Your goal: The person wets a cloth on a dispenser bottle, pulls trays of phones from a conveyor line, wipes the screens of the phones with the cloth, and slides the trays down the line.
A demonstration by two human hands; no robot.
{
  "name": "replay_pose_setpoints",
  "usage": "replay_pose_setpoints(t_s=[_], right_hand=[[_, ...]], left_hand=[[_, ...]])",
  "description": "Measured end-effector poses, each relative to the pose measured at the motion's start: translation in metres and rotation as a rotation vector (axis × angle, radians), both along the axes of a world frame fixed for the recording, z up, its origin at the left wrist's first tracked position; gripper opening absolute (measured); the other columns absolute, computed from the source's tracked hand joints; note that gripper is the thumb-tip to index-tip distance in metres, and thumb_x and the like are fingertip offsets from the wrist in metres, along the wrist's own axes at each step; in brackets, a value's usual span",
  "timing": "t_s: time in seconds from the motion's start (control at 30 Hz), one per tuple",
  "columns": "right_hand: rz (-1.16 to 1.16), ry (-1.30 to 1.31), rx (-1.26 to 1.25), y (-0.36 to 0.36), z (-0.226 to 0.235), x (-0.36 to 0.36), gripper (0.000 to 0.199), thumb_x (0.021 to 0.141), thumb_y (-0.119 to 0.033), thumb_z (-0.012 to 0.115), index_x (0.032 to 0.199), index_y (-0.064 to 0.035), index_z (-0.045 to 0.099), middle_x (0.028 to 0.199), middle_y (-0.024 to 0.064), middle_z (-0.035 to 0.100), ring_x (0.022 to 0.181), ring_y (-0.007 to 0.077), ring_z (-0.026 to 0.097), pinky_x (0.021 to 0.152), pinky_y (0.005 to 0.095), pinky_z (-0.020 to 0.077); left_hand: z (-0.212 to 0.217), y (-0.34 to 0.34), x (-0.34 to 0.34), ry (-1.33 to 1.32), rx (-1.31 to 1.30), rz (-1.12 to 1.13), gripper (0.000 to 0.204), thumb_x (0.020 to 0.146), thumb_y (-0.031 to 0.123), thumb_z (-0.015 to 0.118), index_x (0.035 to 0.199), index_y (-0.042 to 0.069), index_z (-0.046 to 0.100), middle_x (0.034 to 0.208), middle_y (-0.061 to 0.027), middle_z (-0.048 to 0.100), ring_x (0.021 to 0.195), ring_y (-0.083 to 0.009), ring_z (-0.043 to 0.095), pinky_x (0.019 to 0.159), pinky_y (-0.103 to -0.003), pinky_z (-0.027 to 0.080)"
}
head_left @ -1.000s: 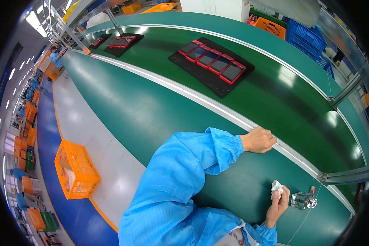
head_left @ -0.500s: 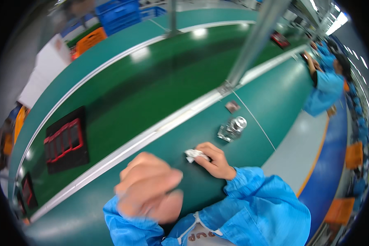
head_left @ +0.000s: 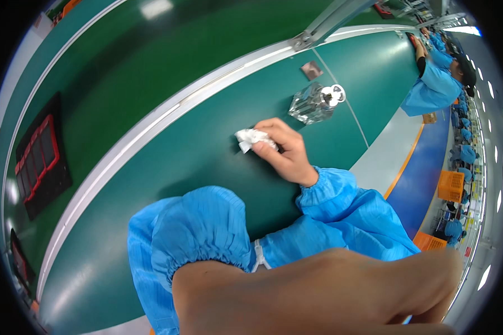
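My right hand rests on the green workbench, its fingers closed around a crumpled white wipe. Just beyond that hand is a clear bottle with a shiny silver top. A small brownish square piece lies farther off, near the bench's metal edge. My left hand is raised very close to the camera across the bottom of the picture. Its back and wrist show large, while most of its fingers are hidden or cut off.
Past a metal rail runs a dark green belt, carrying a black tray with a red-edged device. A metal post rises from the rail. A co-worker in blue works along the bench at far right. Orange crates stand there too.
My left hand has come up from over the bench toward the camera and swung right. The view has tilted downward. My right hand still grips the wipe on the bench.
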State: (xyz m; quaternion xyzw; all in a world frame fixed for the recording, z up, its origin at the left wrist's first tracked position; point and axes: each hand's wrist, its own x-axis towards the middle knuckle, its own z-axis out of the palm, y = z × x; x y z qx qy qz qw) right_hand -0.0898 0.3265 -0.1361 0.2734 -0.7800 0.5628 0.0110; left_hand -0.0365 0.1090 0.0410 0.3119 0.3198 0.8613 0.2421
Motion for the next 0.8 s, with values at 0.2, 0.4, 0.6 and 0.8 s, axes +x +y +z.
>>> replay_pose_setpoints(t_s=[0.2,0.4,0.6,0.8], right_hand=[[-0.002,-0.051,-0.004,-0.005,-0.001,0.005,0.021,0.088,-0.005,0.071,0.106,0.0042,0.068,0.102,0.0138,0.066,0.086,0.0202,0.064,0.073,0.0297,0.0500],[0.017,-0.043,-0.010,-0.002,-0.002,0.002,0.020,0.090,-0.005,0.070,0.107,0.0048,0.068,0.101,0.0143,0.065,0.085,0.0198,0.062,0.072,0.0289,0.0490],[0.018,-0.031,-0.021,-0.001,-0.002,0.001,0.020,0.089,-0.005,0.070,0.107,0.0047,0.068,0.101,0.0144,0.065,0.085,0.0196,0.062,0.072,0.0288,0.0490],[0.013,-0.028,-0.011,0.002,-0.002,0.000,0.021,0.089,-0.005,0.070,0.107,0.0045,0.068,0.102,0.0144,0.065,0.085,0.0198,0.062,0.072,0.0289,0.0489]], left_hand=[[-0.003,-0.016,0.010,-0.089,-0.044,0.103,0.024,0.089,0.020,0.071,0.074,0.002,0.063,0.075,-0.0027,0.059,0.059,-0.0093,0.049,0.082,-0.037,0.043],[-0.010,-0.017,0.014,-0.168,-0.068,0.135,0.025,0.089,0.019,0.071,0.074,0.002,0.062,0.074,-0.0026,0.059,0.059,-0.0095,0.049,0.082,-0.037,0.043],[-0.008,-0.013,0.012,-0.206,-0.093,0.170,0.025,0.089,0.019,0.071,0.073,0.002,0.061,0.074,-0.0026,0.059,0.059,-0.0098,0.049,0.083,-0.037,0.043],[-0.005,-0.010,0.012,-0.237,-0.116,0.204,0.025,0.089,0.019,0.070,0.072,0.003,0.060,0.073,-0.0025,0.058,0.059,-0.0101,0.049,0.084,-0.038,0.044]])
